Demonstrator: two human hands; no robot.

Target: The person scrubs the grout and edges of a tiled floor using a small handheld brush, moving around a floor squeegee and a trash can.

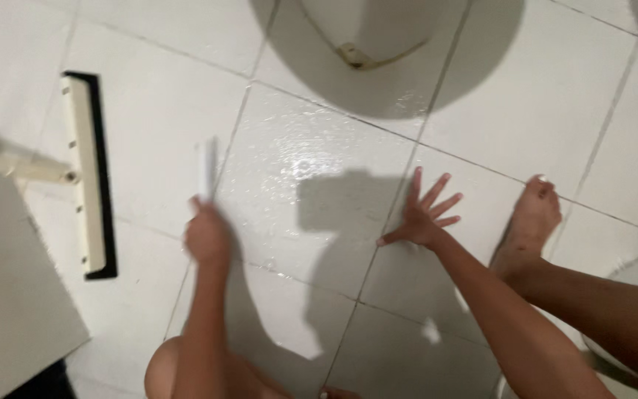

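My left hand (206, 236) is closed around a pale brush (207, 168) that is blurred by motion and points away from me over the wet white tiled floor (311, 177). My right hand (424, 214) rests flat on the wet tiles with its fingers spread, holding nothing. My bare right foot (529, 222) stands on the floor just right of that hand. My left knee (164, 373) shows at the bottom edge.
A floor squeegee (88, 174) with a cream head, black rubber blade and pale handle lies on the tiles at the left. The white base of a toilet (363, 33) stands at the top centre. A grey panel (9, 295) fills the lower left corner.
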